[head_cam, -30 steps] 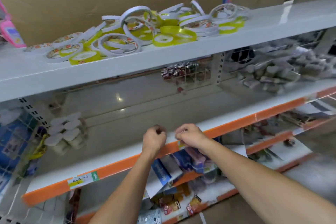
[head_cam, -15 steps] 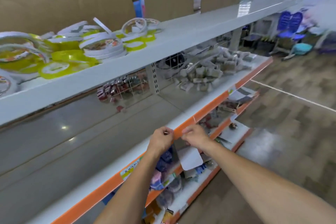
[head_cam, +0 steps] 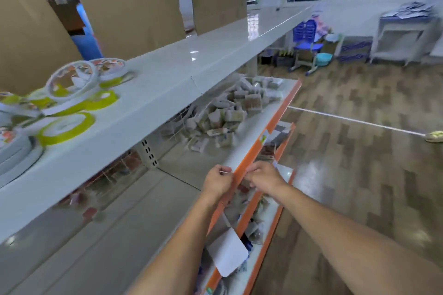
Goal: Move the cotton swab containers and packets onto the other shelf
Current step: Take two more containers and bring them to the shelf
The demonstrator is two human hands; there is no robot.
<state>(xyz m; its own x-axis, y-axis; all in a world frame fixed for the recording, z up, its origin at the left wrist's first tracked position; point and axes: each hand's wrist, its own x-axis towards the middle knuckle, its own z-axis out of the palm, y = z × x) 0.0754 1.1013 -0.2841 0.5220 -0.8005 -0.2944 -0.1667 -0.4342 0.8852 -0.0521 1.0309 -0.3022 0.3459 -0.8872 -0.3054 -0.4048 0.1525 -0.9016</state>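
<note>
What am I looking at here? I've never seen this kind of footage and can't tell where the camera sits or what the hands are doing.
There is no machine here: the single view comes from a wide-angle camera worn on a person's head, looking down at their bare arms in a shop aisle. The left hand and right hand meet at the orange front strip of the middle shelf, each with a pinching grip on something small and white; blur hides exactly what. Farther along that shelf lies a pile of small packets. The top shelf holds rolls of tape. A white card hangs below.
</note>
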